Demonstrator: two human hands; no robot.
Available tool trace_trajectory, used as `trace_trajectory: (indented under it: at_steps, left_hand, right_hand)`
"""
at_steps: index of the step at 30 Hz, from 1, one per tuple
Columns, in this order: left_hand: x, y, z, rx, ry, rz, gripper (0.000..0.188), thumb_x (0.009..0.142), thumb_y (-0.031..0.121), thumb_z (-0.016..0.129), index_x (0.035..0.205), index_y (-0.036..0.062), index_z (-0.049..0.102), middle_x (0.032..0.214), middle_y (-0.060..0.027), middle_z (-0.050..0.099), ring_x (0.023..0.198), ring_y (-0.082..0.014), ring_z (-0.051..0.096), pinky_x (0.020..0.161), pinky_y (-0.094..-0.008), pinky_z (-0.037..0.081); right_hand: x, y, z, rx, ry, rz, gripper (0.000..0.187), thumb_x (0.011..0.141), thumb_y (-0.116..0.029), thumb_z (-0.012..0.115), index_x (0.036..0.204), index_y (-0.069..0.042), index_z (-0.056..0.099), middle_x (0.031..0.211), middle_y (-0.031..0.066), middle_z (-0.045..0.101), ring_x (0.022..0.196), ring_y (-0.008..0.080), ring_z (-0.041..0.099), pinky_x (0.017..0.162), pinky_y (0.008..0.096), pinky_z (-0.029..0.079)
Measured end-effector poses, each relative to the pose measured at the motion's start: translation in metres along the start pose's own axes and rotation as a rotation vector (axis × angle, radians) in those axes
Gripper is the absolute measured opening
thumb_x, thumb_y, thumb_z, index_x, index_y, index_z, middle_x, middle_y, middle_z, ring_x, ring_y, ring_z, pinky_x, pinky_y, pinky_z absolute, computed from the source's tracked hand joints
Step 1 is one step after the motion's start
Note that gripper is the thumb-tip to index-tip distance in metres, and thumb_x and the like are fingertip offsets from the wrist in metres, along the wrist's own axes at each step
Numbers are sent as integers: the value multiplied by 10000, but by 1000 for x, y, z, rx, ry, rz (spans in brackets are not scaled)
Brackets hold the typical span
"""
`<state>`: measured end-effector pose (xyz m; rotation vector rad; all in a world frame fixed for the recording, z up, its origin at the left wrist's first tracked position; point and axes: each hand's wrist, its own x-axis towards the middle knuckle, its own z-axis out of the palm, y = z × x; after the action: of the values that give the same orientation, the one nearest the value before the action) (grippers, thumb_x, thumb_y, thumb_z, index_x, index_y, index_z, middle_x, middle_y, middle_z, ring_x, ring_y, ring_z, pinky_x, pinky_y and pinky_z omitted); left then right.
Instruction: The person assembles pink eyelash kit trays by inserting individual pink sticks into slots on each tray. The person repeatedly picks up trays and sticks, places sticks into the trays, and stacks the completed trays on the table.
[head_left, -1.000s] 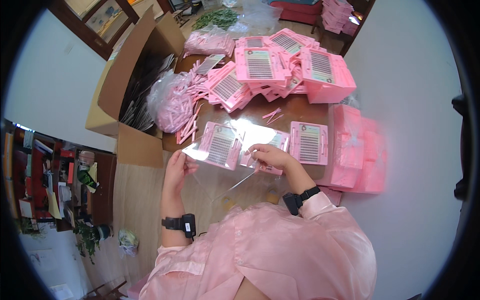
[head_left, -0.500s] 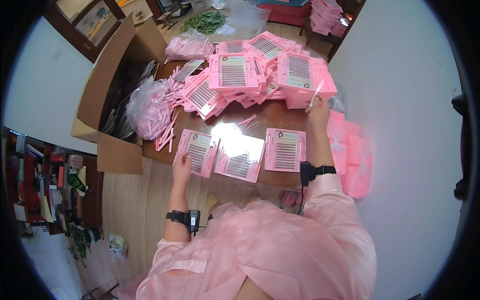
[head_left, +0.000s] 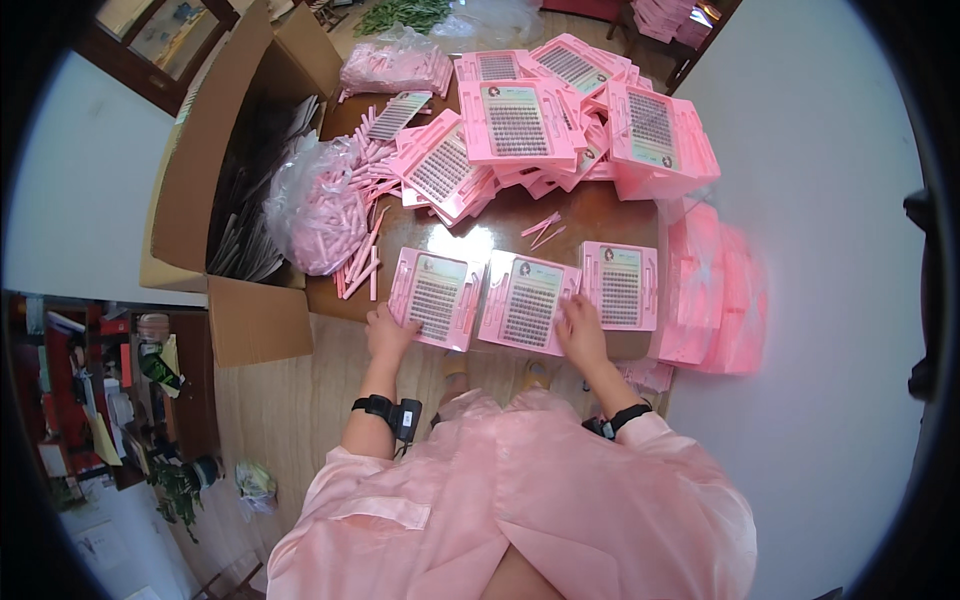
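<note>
Three pink false-eyelash kits lie in a row along the table's near edge, each with rows of dark lash clusters. My left hand (head_left: pixel 389 332) is at the near left corner of the left kit (head_left: pixel 433 298), its thumb over the edge and its fingers at the side. At the right edge of the middle kit (head_left: pixel 530 302), my right hand (head_left: pixel 581 328) has its fingers bent together over the narrow side slot. Whatever is between those fingers is hidden. Beside that hand lies the right kit (head_left: pixel 620 286). A few thin pink sticks (head_left: pixel 542 229) rest behind the row.
A tall heap of eyelash kits (head_left: pixel 518 122) covers the table's far side. At left are a clear bag of pink tubes (head_left: pixel 318 215), loose tubes (head_left: pixel 362 262) and an open cardboard box (head_left: pixel 258 318). Pink wrapped packs (head_left: pixel 712 290) stand at right, near the wall.
My right hand has come down from the heap, where it held a thin pale stick, to the middle kit. My left hand has shifted to the left kit's near corner. The view has shifted.
</note>
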<state>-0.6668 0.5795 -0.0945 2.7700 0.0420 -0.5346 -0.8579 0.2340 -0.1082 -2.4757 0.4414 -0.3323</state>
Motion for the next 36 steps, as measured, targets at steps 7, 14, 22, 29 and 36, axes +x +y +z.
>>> trace_trajectory:
  at_steps: [7,14,22,29,36]
  left_hand:
    - [39,-37,18,-275,-157,21,738,723,462,819,1235,-9,571,1180,-258,628,1099,-431,620,951,-488,498]
    - [52,-58,13,-932,-570,108,297,951,93,622,1229,-9,606,1087,-88,698,919,-162,678,768,-318,564]
    - [33,-34,-52,-1168,-787,177,331,967,101,618,1281,18,555,1140,-56,670,980,-145,654,848,-308,550]
    - [29,55,-1,-830,-913,192,592,967,437,630,1351,7,498,1180,-73,601,1015,-153,584,876,-318,515]
    - [13,123,84,-408,-561,439,639,811,370,735,1270,-42,570,1165,-267,647,1132,-409,609,1008,-478,478]
  right_hand:
    - [-25,-33,48,-372,90,79,446,830,-58,656,1271,-9,610,1393,274,496,1313,446,452,1099,468,389]
    - [2,-105,92,207,-62,347,351,869,-189,683,1136,36,642,988,207,689,935,365,663,854,429,534]
    - [33,-150,114,982,-193,724,341,955,-222,667,1208,4,644,971,53,700,830,133,626,747,294,507]
    - [-8,-65,13,1022,165,772,305,961,-131,652,1254,-58,613,948,6,679,809,84,605,746,260,495]
    - [-25,100,-91,879,313,776,350,984,-137,599,1317,-31,579,998,37,692,875,132,638,777,291,516]
